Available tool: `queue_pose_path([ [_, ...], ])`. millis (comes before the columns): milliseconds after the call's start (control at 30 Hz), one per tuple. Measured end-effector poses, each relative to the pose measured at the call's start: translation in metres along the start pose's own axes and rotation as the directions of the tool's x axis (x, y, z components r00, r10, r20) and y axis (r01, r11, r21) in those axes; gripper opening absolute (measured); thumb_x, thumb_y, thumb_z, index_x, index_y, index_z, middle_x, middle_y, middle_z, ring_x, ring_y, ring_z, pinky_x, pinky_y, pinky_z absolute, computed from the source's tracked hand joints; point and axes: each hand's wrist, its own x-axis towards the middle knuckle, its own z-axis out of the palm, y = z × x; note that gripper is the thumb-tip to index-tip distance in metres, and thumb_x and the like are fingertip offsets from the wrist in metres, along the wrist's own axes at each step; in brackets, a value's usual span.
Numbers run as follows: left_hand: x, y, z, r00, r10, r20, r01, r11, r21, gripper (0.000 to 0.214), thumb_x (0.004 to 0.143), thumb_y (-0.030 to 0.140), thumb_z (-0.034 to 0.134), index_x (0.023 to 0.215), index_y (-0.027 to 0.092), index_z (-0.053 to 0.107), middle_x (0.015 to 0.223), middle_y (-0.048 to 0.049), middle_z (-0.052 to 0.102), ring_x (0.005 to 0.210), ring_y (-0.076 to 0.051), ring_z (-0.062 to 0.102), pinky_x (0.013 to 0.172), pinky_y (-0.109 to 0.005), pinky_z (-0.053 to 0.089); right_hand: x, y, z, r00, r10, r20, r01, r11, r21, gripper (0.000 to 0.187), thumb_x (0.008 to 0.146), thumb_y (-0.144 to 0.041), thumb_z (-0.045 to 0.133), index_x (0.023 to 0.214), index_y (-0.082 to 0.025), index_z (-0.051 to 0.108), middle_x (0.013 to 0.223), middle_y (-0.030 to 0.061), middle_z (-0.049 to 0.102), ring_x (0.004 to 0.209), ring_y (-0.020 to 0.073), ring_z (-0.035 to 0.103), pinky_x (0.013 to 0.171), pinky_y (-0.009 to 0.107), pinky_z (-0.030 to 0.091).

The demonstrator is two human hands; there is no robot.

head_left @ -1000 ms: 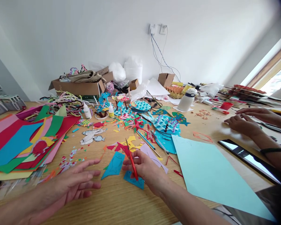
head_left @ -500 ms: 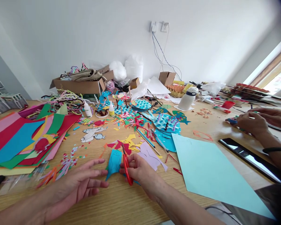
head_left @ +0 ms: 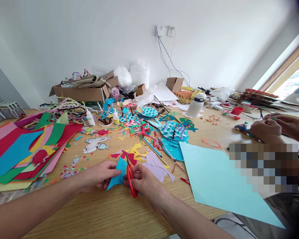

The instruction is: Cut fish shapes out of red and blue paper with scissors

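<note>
Between the thumb and fingers of my left hand (head_left: 103, 174) is a small piece of blue paper (head_left: 117, 176), tilted up off the table. My right hand (head_left: 147, 181) is closed around red-handled scissors (head_left: 132, 187), whose blades point away from me just right of the paper. The fingertips of that hand come close to the paper's right edge; I cannot tell whether they touch it. Ahead of my hands lie yellow paper scraps (head_left: 137, 153) and a cut purple sheet (head_left: 156, 165).
A large pale-blue sheet (head_left: 214, 179) lies to the right, and stacked coloured paper (head_left: 17, 149) to the left. Glue bottles (head_left: 90, 118), fish cutouts (head_left: 96, 145) and a white bottle (head_left: 196, 105) stand or lie farther back. Another person's hands (head_left: 269, 127) work at the right.
My left hand was open beside the blue paper; it has moved right and closed on it. The paper has tilted. My right hand still holds the scissors. The view has shifted slightly.
</note>
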Motion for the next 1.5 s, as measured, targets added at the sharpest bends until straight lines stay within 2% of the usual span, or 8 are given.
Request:
queue_pose_path([
  [200,0.003,0.005,-0.02,0.99,0.109,-0.094,-0.112,0.993,-0.03,0.017,0.068,0.035,0.066,0.069,0.018,0.064,0.053,0.0048,0.052,0.042,-0.007,0.036,0.038,-0.018,0.022,-0.022,-0.028,-0.027,0.988,-0.149,-0.036,0.149,0.989,-0.005,0.027,0.058,-0.024,0.067,0.075,-0.019,0.046,0.083,0.0035,0.066,0.074,0.0179,0.063,0.046,0.02,0.035],
  [300,-0.006,0.009,-0.028,0.966,0.146,-0.213,-0.183,0.969,-0.165,0.019,0.07,0.037,0.067,0.076,0.019,0.065,0.058,0.0034,0.056,0.046,-0.008,0.042,0.042,-0.018,0.028,-0.028,-0.026,-0.045,0.965,-0.247,-0.089,0.23,0.959,-0.164,0.026,0.057,-0.025,0.069,0.066,-0.02,0.045,0.07,0.0008,0.065,0.059,0.0144,0.059,0.047,0.023,0.039],
  [400,-0.008,0.015,-0.022,0.939,0.197,-0.283,-0.273,0.925,-0.262,0.02,0.067,0.034,0.071,0.078,0.019,0.065,0.058,0.0035,0.058,0.045,-0.008,0.043,0.043,-0.019,0.031,-0.027,-0.022,-0.052,0.976,-0.213,-0.033,0.205,0.964,-0.17,0.03,0.057,-0.029,0.072,0.063,-0.02,0.044,0.061,-0.0004,0.062,0.052,0.0133,0.056,0.046,0.023,0.039],
  [667,0.007,0.049,0.01,0.844,0.33,-0.424,-0.501,0.766,-0.403,0.02,0.064,0.03,0.073,0.077,0.019,0.063,0.064,0.0036,0.064,0.053,-0.011,0.052,0.049,-0.021,0.039,-0.004,-0.057,-0.036,0.914,-0.399,-0.069,0.402,0.914,0.042,0.04,0.07,-0.055,0.057,0.068,-0.015,0.052,0.052,0.0001,0.054,0.044,0.0088,0.045,0.045,0.022,0.031],
  [933,0.02,0.068,0.012,0.78,0.368,-0.506,-0.572,0.746,-0.34,0.027,0.063,0.031,0.07,0.086,0.019,0.062,0.076,0.0004,0.07,0.068,-0.018,0.06,0.059,-0.027,0.045,0.029,-0.086,-0.013,0.856,-0.509,-0.095,0.517,0.847,0.126,0.039,0.05,-0.029,0.076,0.076,-0.019,0.049,0.074,-0.0019,0.056,0.067,0.0123,0.052,0.063,0.024,0.039],
  [1167,0.027,0.068,0.011,0.832,0.339,-0.44,-0.515,0.768,-0.381,0.031,0.065,0.036,0.069,0.091,0.021,0.063,0.08,-0.0002,0.07,0.069,-0.018,0.06,0.061,-0.027,0.044,0.038,-0.086,-0.011,0.862,-0.503,-0.064,0.506,0.849,0.149,0.034,0.051,-0.022,0.072,0.075,-0.02,0.048,0.065,-0.0053,0.051,0.059,0.01,0.047,0.058,0.022,0.036],
  [1300,0.033,0.057,0.007,0.872,0.298,-0.389,-0.428,0.848,-0.311,0.02,0.065,0.037,0.069,0.07,0.019,0.061,0.057,0.0035,0.062,0.048,-0.012,0.049,0.047,-0.023,0.036,0.036,-0.078,-0.012,0.887,-0.458,-0.056,0.461,0.876,0.142,0.035,0.051,-0.021,0.074,0.075,-0.019,0.05,0.064,-0.0051,0.052,0.058,0.0096,0.046,0.055,0.022,0.036],
  [1500,0.03,0.058,0.006,0.872,0.316,-0.375,-0.431,0.859,-0.278,0.025,0.06,0.034,0.072,0.052,0.019,0.054,0.044,0.0065,0.051,0.043,-0.009,0.041,0.044,-0.022,0.033,0.035,-0.073,-0.012,0.894,-0.446,-0.048,0.448,0.882,0.147,0.038,0.05,-0.026,0.076,0.076,-0.018,0.05,0.063,-0.0051,0.051,0.056,0.0092,0.046,0.054,0.021,0.037],
])
